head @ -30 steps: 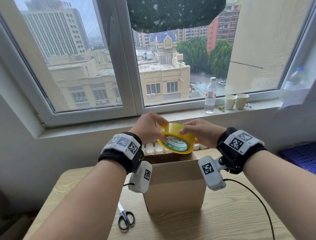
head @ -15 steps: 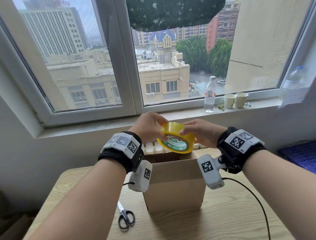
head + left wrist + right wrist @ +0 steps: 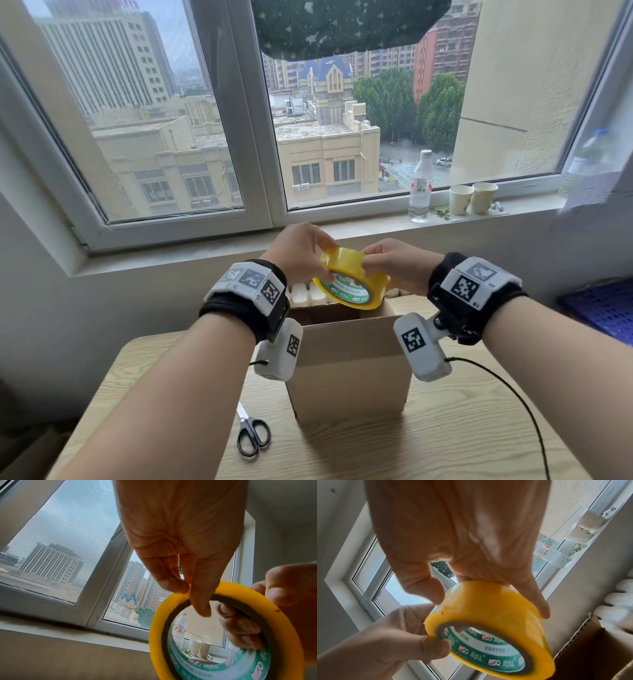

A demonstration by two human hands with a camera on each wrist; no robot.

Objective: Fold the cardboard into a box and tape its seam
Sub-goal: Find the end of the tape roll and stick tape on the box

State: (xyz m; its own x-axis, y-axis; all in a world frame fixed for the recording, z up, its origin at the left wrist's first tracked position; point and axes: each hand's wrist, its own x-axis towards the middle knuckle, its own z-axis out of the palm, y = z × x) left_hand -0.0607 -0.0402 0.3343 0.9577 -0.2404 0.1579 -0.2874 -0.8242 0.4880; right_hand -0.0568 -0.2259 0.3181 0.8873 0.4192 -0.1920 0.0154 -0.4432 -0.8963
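With my left hand (image 3: 301,255) pinching the yellow tape roll's (image 3: 352,286) rim and my right hand (image 3: 394,265) curled over it above the open cardboard box (image 3: 349,370) on the surface, my thumbnail may miss the hidden tape end or tear a sliver.

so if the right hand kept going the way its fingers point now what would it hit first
The right hand points leftward across the tape roll it grips, so it would probably meet the left hand on the roll's other side first. Depth between them is unclear.
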